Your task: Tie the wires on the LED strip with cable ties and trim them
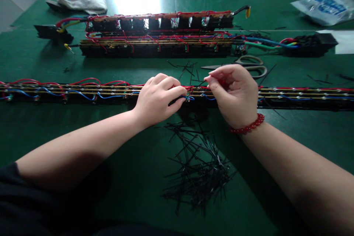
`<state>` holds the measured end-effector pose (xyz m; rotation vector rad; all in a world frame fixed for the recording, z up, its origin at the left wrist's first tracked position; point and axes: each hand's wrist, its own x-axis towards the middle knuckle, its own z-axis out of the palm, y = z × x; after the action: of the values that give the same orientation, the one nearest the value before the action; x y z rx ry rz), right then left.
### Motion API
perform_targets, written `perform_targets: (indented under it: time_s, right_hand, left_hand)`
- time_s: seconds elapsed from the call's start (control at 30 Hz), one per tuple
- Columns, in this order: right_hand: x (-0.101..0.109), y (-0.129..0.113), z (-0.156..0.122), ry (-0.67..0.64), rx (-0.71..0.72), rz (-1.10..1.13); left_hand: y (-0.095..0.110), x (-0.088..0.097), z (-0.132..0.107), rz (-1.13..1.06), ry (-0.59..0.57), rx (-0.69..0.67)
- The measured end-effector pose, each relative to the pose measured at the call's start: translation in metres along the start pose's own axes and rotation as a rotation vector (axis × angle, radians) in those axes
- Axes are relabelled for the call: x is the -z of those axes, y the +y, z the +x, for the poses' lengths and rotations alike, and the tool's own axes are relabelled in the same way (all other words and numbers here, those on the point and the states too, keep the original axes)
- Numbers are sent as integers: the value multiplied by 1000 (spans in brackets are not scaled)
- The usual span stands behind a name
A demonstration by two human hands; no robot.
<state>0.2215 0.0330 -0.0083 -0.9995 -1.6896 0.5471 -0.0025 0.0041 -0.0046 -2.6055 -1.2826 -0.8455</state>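
A long black strip [110,94] with brass-coloured rails and red and blue wires runs across the table in front of me. My left hand [162,97] grips it near the middle, thumb and fingers closed round its edges beside a bunch of wires. Just to the right, my right hand [233,94] pinches the end of a thin black cable tie [203,82] between thumb and forefinger, above the strip. The tie slants down toward the wires by my left fingertips; whether it loops round them I cannot make out. A red bead bracelet [247,124] circles my right wrist.
A heap of black cable ties [201,169] lies nearer me. Scissors [253,67] rest just behind my right hand, with cut tie ends [189,68] beside them. Further back are wired black assemblies [157,46], a cloth glove [83,2] and plastic packets [328,7].
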Motion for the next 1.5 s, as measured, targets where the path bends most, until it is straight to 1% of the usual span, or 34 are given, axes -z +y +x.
perform_targets:
  time_s: [0.17, 0.43, 0.57, 0.77, 0.97, 1.13, 1.23, 1.37, 1.43, 1.5]
  right_hand:
    - [-1, -1, 2, 40, -72, 56]
    - [-1, -4, 4, 87, -113, 52]
    - [-1, -2, 3, 53, -95, 36]
    - [0, -2, 1, 23, 21, -56]
    - [-1, -2, 0, 74, 10, 13]
    - [-1, -1, 1, 83, 13, 15]
    - [-1, -1, -1, 57, 47, -10]
    - [0, -5, -2, -41, 125, -162]
    - [0, -7, -3, -90, 140, -213]
    - [-1, -7, -2, -111, 151, -238]
  left_hand:
    - [0, 0, 0, -4, -1, 7]
    - [1, 0, -1, 2, 3, -1]
    - [1, 0, -1, 2, -2, 2]
    - [1, 1, -1, -3, -9, 6]
    - [2, 1, -1, -7, -13, 19]
    - [2, 1, 0, -3, -20, 6]
    - [2, 1, 0, 8, -14, 5]
    - [1, 0, -1, 8, -1, -3]
    - [1, 0, -1, 8, -6, -7]
    - [1, 0, -1, 17, -10, -13]
